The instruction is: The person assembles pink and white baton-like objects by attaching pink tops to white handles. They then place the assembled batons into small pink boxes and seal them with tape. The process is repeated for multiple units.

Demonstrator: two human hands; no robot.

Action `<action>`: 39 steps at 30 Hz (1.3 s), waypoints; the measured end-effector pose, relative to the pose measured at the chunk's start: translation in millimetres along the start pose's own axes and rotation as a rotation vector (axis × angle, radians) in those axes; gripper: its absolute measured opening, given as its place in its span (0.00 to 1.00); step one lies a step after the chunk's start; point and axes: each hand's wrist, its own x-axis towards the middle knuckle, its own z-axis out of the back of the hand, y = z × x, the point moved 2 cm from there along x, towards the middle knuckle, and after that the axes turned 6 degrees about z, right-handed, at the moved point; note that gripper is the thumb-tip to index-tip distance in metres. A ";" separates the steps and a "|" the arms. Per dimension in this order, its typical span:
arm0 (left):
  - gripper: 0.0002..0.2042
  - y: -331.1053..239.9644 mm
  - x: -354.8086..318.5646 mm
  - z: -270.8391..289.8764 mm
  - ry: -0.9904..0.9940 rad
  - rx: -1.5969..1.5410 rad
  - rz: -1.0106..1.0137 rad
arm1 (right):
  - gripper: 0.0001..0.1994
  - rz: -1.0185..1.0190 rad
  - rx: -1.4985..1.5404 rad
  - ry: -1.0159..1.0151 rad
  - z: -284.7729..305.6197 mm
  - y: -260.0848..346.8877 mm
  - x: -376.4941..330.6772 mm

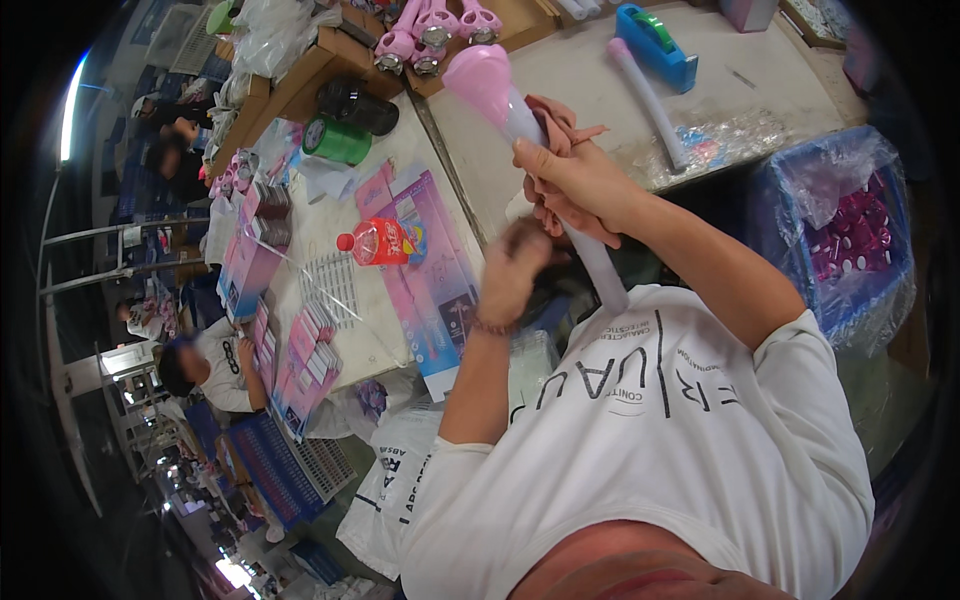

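My right hand is closed round a long translucent white tube with a pink flared head. A brownish-pink cloth is bunched between its fingers and the tube. The tube slants from above the table's front edge down to my shirt. Close to the tube's left side, my left hand is smeared by motion, and its fingers cannot be made out. A similar tube with a pink tip lies on the table to the right of my right hand.
A blue tape dispenser and pink toy parts stand farther back. Left are a red-labelled bottle, a green tape roll and printed cartons. A blue plastic-lined bin with magenta pieces stands right. Another person sits at far left.
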 end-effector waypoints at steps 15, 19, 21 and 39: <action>0.10 45.7 3.9 -21.5 -0.147 0.496 0.129 | 0.27 0.093 -0.197 -0.098 29.5 25.7 34.0; 0.11 50.1 15.2 -26.3 -0.414 0.689 -0.070 | 0.21 0.325 -0.485 -0.317 16.2 22.3 28.3; 0.10 48.4 16.2 -28.7 -0.360 0.639 0.020 | 0.17 0.336 -0.820 -0.251 10.5 17.5 24.3; 0.08 30.1 -12.4 -15.4 0.608 -0.632 0.236 | 0.30 0.070 -0.148 0.061 77.5 -13.1 32.0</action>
